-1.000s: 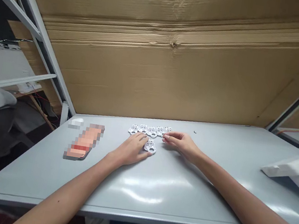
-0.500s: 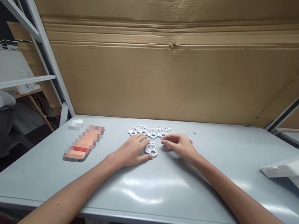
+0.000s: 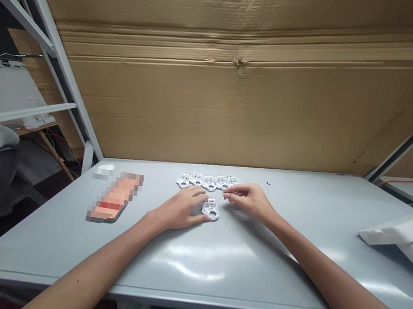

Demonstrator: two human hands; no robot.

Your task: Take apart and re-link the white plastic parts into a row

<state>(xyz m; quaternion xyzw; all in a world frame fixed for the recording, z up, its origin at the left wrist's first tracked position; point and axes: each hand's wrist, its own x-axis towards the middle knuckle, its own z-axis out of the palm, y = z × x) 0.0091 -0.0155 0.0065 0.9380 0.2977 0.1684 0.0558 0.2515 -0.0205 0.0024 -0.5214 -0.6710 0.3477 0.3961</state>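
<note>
My left hand (image 3: pixel 182 209) — open, flat — touches a white piece (image 3: pixel 211 209) at its 3 o'clock; my right hand (image 3: pixel 250 200) — grip unclear — is near a row of pieces (image 3: pixel 206 181) at its 10 o'clock.

White plastic plates (image 3: pixel 211 209), glossy painted-metal table (image 3: pixel 234 279), creased brown cardboard (image 3: pixel 215 98).

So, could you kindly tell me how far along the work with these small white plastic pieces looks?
Five small white plastic pieces already sit in a tight row on the grey table. In hand is a sixth piece, apart from the row, with the left hand at its edge and the right hand beside it, near the row's end. I can see no further pieces like these left.
</note>
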